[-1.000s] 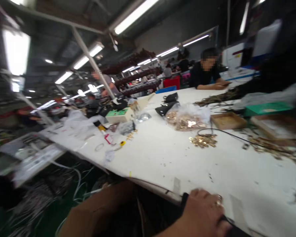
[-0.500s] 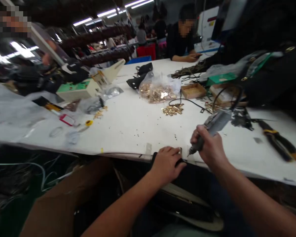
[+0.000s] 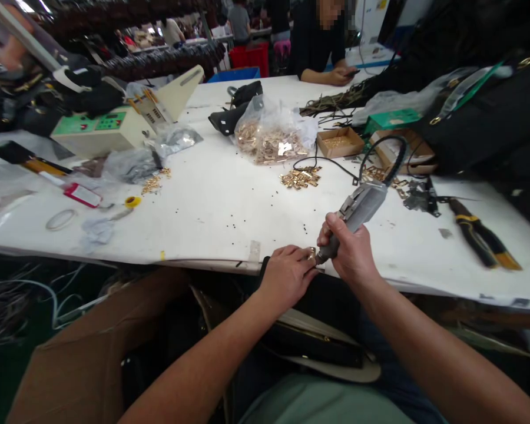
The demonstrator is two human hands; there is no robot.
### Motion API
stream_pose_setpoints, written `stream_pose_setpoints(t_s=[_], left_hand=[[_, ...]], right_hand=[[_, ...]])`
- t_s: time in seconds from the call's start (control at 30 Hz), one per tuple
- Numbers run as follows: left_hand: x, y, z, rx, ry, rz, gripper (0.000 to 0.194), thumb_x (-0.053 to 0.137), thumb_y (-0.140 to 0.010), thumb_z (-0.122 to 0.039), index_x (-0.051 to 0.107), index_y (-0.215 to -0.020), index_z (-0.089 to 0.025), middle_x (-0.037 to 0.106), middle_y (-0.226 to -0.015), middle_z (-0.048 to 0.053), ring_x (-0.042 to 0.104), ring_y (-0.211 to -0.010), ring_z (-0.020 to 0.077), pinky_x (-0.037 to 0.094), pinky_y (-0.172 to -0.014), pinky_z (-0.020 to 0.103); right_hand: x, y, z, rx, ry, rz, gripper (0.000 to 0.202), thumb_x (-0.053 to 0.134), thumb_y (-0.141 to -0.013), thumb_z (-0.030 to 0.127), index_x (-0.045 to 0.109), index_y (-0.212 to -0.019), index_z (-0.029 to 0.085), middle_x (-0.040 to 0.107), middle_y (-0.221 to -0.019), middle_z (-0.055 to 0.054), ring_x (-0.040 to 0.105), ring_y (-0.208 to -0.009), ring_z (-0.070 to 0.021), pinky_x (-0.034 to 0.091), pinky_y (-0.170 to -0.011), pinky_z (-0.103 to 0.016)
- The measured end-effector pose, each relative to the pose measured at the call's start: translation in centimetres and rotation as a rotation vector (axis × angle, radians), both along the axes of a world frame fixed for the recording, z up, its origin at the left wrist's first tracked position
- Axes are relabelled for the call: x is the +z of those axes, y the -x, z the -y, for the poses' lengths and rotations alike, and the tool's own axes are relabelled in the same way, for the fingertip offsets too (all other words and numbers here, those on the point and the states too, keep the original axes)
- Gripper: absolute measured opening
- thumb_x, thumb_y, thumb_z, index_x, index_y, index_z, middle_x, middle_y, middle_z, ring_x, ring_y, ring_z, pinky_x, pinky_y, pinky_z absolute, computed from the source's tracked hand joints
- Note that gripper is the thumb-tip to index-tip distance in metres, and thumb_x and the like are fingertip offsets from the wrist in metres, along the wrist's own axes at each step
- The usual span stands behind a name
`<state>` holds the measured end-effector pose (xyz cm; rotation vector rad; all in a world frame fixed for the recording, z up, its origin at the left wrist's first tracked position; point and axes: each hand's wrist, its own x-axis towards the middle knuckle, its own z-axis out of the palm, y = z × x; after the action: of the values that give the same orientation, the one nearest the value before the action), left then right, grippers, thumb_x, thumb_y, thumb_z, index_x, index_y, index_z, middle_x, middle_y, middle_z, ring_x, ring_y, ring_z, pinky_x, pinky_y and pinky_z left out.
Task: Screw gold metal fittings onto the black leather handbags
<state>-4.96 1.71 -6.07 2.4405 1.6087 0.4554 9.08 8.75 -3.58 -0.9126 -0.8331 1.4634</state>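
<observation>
My right hand point(image 3: 352, 250) is wrapped round a grey electric screwdriver point(image 3: 363, 205), which tilts down to the left with a black cord at its top. Its tip is at a small gold metal fitting point(image 3: 311, 253) by my left fingers; whether it touches is hard to see. At the table's front edge, my left hand point(image 3: 285, 275) is closed on a black bag point(image 3: 331, 297), pressing part of it to the tabletop. The bag hangs towards my lap, largely hidden. Tiny dark screws point(image 3: 233, 224) lie scattered beyond my left hand.
On the white table point(image 3: 203, 200) are a pile of gold fittings point(image 3: 301, 178), a clear bag of fittings point(image 3: 271, 141), a cardboard tray point(image 3: 340, 143) and black-and-yellow pliers point(image 3: 481, 232). A control box point(image 3: 101, 129) stands left. A cardboard box point(image 3: 79, 353) is below. Another person sits opposite.
My right hand has brought the screwdriver left and down, so its tip is now at the gold fitting. My left hand still holds the bag. The camera view has tilted downward.
</observation>
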Motion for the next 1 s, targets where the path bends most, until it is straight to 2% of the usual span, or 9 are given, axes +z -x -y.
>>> stream_pose_setpoints(t_s=[0.27,0.57,1.0], left_hand=[[-0.13,0.14,-0.12,-0.012,-0.022,-0.033,0.024,0.059,-0.1,-0.037,0.072,-0.119,-0.03,0.069,-0.132,0.001,0.06,-0.116,0.0226,0.049,-0.096,0.042],[-0.2,0.12,-0.27,-0.006,-0.02,-0.022,0.023,0.061,-0.099,-0.039,0.073,-0.116,-0.029,0.07,-0.131,0.002,0.06,-0.115,0.022,0.048,-0.096,0.041],[-0.16,0.09,-0.32,-0.004,-0.024,-0.03,0.024,0.061,-0.099,-0.039,0.074,-0.116,-0.029,0.07,-0.13,0.003,0.06,-0.115,0.0222,0.048,-0.096,0.041]], right_hand=[[0.13,-0.28,-0.19,-0.048,-0.013,0.015,0.039,0.085,-0.076,0.048,0.058,-0.074,0.02,0.055,-0.054,0.004,0.051,-0.044,-0.0111,0.044,-0.04,-0.022],[-0.76,-0.09,-0.07,-0.108,-0.008,0.004,0.038,0.082,-0.078,0.048,0.057,-0.074,0.02,0.056,-0.055,0.004,0.05,-0.044,-0.0108,0.043,-0.04,-0.023],[-0.02,-0.14,0.0,-0.092,-0.03,-0.037,0.04,0.082,-0.079,0.048,0.054,-0.07,0.021,0.054,-0.055,0.005,0.048,-0.045,-0.0098,0.045,-0.044,-0.023]])
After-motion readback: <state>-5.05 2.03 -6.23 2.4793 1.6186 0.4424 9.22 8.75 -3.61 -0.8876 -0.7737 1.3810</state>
